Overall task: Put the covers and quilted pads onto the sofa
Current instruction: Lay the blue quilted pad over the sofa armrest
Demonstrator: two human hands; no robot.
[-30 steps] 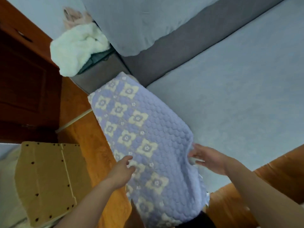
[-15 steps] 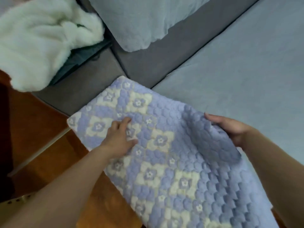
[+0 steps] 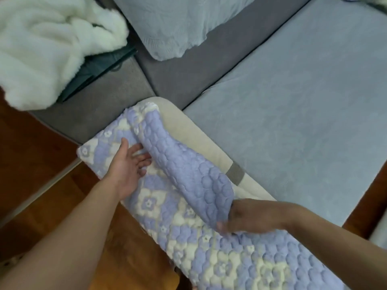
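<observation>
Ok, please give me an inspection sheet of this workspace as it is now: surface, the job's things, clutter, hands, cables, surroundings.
Surface: grey sofa arm; blue-covered seat cushion.
Job's things: purple flowered quilted pad lies along the sofa's front edge, one side folded back, beige underside showing; blue back cushion.
Clutter: white fluffy blanket on the sofa arm, over something dark green.
Hands: left hand rests flat and open on the pad; right hand grips the folded edge.
Cables: nothing seen.
Surroundings: wooden floor, pale strip across it.
</observation>
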